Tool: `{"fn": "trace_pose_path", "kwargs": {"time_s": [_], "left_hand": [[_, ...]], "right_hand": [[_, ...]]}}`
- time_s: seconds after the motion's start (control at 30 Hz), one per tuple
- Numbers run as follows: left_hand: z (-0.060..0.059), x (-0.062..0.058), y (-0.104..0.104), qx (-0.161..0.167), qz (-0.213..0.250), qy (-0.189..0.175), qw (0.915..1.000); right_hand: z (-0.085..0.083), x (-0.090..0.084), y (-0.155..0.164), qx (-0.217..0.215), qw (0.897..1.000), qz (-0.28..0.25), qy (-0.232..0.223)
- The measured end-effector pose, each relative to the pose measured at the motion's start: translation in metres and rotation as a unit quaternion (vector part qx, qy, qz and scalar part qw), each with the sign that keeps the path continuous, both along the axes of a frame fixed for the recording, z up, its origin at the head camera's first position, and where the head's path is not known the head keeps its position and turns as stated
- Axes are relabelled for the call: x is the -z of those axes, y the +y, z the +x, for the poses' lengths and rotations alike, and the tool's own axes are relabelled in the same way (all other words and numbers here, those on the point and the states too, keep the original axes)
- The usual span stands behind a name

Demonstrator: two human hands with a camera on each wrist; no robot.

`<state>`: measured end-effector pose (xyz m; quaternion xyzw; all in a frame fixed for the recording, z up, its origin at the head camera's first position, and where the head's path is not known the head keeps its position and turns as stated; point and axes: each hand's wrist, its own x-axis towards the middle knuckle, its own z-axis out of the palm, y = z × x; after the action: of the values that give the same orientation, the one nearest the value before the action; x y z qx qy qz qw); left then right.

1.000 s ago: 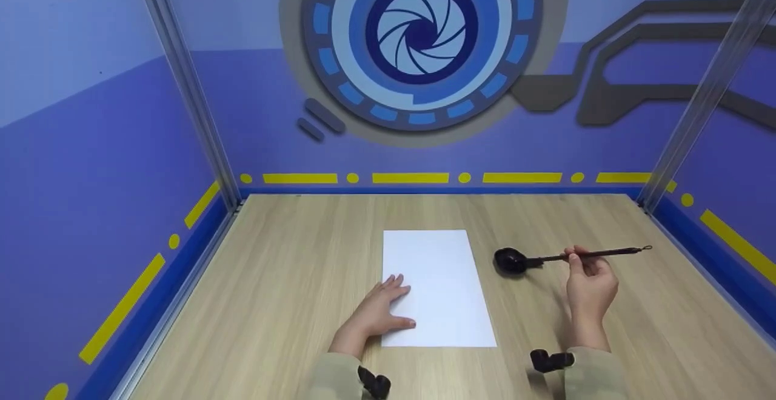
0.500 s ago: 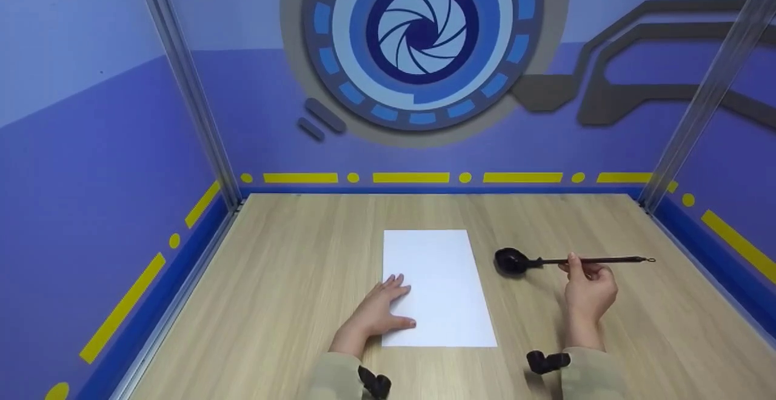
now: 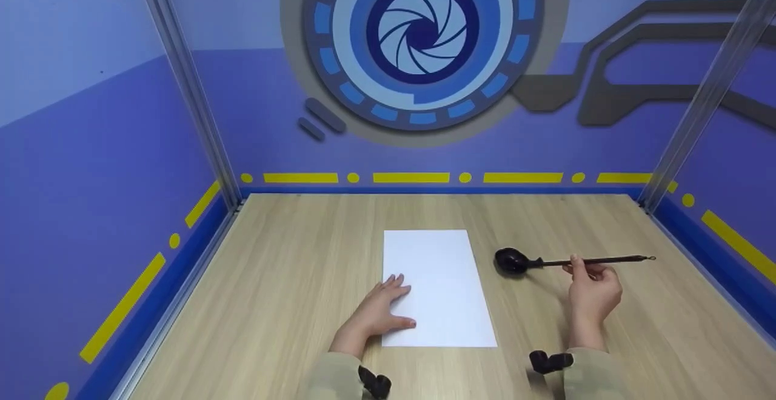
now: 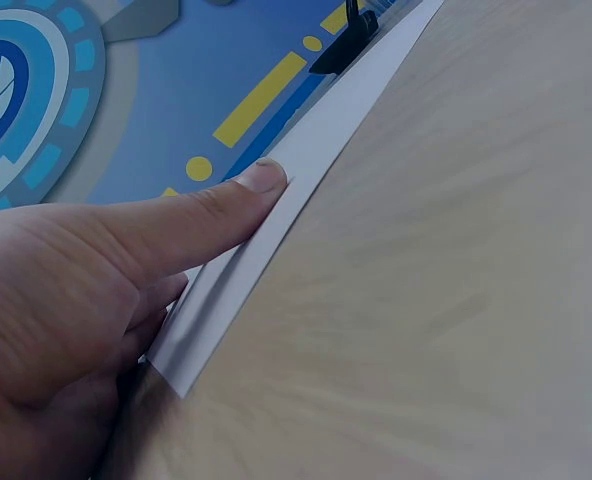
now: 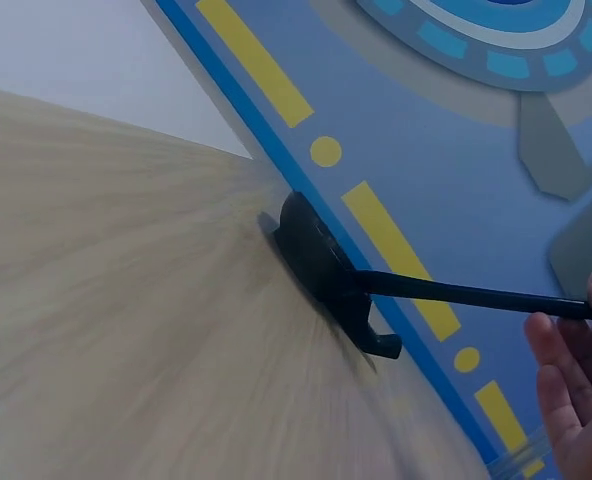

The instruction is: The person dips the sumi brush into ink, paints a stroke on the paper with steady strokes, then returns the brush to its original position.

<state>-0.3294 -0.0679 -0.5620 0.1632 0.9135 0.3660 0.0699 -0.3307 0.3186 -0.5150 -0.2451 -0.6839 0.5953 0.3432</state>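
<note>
On the right, my right hand (image 3: 594, 297) pinches the thin handle of a black ladle (image 3: 511, 262) between thumb and fingers. The ladle lies crosswise, bowl to the left and looped handle end to the right. In the right wrist view the bowl (image 5: 314, 250) is low at the tabletop, with a small hook sticking out beside it, and the handle slopes into the fingers (image 5: 566, 385). My left hand (image 3: 379, 312) rests spread on the left edge of a white sheet of paper (image 3: 442, 285). Its thumb (image 4: 261, 178) lies straight along the sheet in the left wrist view.
The wooden table (image 3: 291, 254) is enclosed by blue printed walls (image 3: 242, 109) at the back and sides. Metal posts (image 3: 188, 85) stand at the rear corners. A black wrist camera mount (image 3: 550, 362) sits at each sleeve.
The ladle's handle has swung slightly toward me at its right end and now lies nearly level across the view. Its bowl stays in about the same place. My left hand and the paper have not moved.
</note>
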Motion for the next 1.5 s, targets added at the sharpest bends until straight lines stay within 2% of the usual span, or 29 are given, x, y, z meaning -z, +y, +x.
{"fn": "trace_pose_path", "kwargs": {"time_s": [0.2,0.63,0.9,1.07,1.23,1.5], "left_hand": [[0.000,0.000,0.000,0.001,0.000,0.000,1.0000],[0.001,-0.002,-0.001,0.009,-0.004,0.007,0.9999],[0.000,-0.002,0.000,0.000,-0.005,0.003,1.0000],[-0.001,-0.002,0.000,0.000,-0.005,0.003,1.0000],[0.000,-0.002,0.000,0.003,-0.006,0.003,1.0000],[0.000,-0.002,-0.001,0.007,-0.003,0.007,0.9999]], "right_hand": [[0.000,-0.005,-0.001,-0.004,1.000,0.010,0.028],[-0.003,-0.004,-0.006,-0.066,0.996,0.031,0.048],[-0.003,-0.005,-0.001,-0.088,0.995,0.008,0.040],[-0.001,-0.011,-0.001,-0.079,0.996,-0.014,0.048],[0.000,-0.012,-0.005,-0.057,0.996,-0.001,0.061],[-0.002,-0.002,-0.006,-0.016,1.000,0.018,0.018]]}}
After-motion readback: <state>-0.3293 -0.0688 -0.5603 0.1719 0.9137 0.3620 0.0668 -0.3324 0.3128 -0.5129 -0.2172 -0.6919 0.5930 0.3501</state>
